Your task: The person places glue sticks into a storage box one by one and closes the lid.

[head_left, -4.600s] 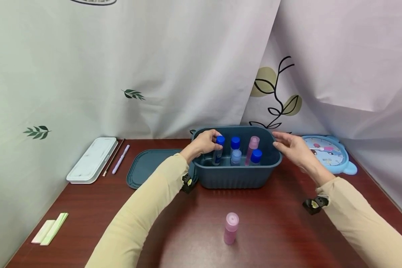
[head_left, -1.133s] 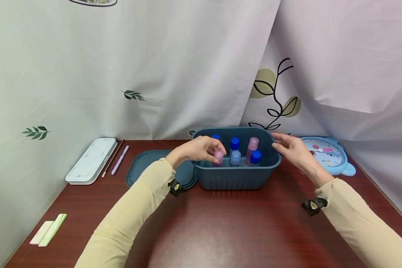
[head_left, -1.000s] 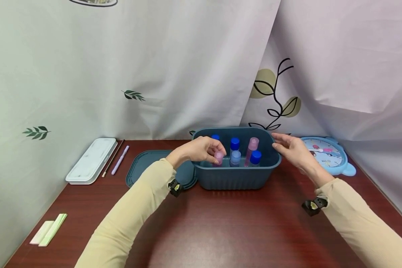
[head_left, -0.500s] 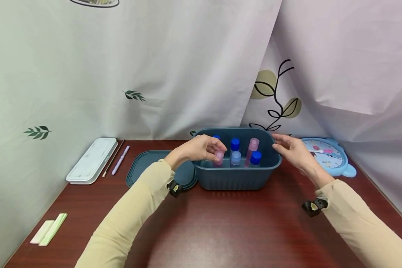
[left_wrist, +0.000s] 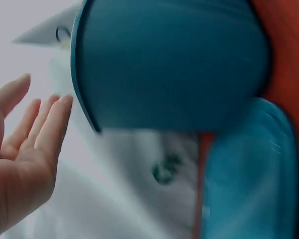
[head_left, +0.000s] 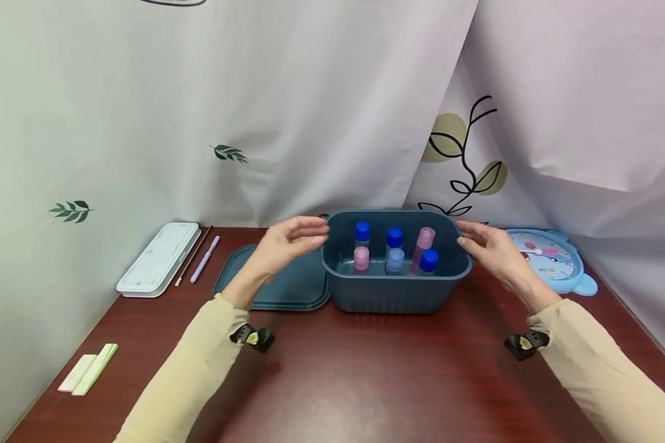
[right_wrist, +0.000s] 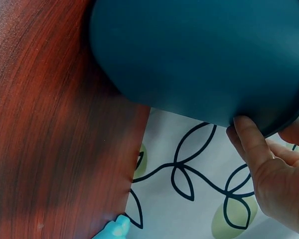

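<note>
A dark teal plastic bin (head_left: 393,296) holds several small bottles standing upright. Among them are a short pink bottle (head_left: 361,258) at the left front, a blue-capped bottle (head_left: 362,232) behind it, a light-blue-capped one (head_left: 395,259) and a taller pink one (head_left: 424,239). My left hand (head_left: 289,245) holds nothing; its fingers are extended beside the bin's left rim, and the left wrist view shows them just outside that rim. At the opposite end, my right hand (head_left: 494,251) touches the outer wall under the rim with its fingertips (right_wrist: 244,124), fingers nearly straight.
The flat teal lid (head_left: 288,289) lies left of the bin. Farther left are a white case (head_left: 159,258), a thin stick (head_left: 194,255) and a purple pen (head_left: 205,259). Green and white strips (head_left: 95,369) lie at front left; a blue clock (head_left: 551,261) lies right.
The pink bottle that stood on the front of the table went into the bin in my left hand. That hand has since let go and moved left, outside the rim. The right hand stays put.
</note>
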Motion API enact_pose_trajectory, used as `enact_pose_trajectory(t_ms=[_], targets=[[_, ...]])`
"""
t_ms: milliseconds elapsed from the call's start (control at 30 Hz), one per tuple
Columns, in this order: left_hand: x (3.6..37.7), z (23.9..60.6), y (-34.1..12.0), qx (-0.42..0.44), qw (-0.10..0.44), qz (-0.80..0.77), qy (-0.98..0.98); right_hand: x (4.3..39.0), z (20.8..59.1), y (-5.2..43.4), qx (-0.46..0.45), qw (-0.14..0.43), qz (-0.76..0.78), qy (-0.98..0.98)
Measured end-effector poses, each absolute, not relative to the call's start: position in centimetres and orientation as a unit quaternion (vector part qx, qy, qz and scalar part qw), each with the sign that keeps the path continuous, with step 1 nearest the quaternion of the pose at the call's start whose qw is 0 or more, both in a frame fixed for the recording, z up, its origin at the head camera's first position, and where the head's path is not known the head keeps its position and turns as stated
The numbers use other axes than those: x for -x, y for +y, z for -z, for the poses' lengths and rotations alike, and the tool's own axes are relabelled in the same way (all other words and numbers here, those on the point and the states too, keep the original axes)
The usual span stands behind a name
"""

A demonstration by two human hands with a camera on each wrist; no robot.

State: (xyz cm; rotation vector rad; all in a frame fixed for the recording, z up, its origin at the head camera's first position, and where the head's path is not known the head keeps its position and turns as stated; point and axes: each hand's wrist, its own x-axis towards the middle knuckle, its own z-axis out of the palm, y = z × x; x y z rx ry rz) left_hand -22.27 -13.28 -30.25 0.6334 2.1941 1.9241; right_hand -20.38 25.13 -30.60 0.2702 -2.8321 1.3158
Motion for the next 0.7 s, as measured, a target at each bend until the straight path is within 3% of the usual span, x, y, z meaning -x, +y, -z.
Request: enact_pose_trajectory(t_ms=[267, 500, 700], targets=[[21.3, 34.0, -21.4, -0.044, 0.029, -0.746, 0.664, 20.4, 30.5, 25.0, -0.088, 0.002, -0.423, -0.902], [20.3, 36.4, -27.0, 0.058, -0.011, -0.685, 0.726, 20.3, 30.5, 25.2, -0.089, 0.000, -0.413, -0.906], [20.3, 37.5, -28.8, 0.110, -0.016, -0.625, 0.772, 20.3, 30.5, 25.2, -0.092, -0.003, -0.419, -0.903]])
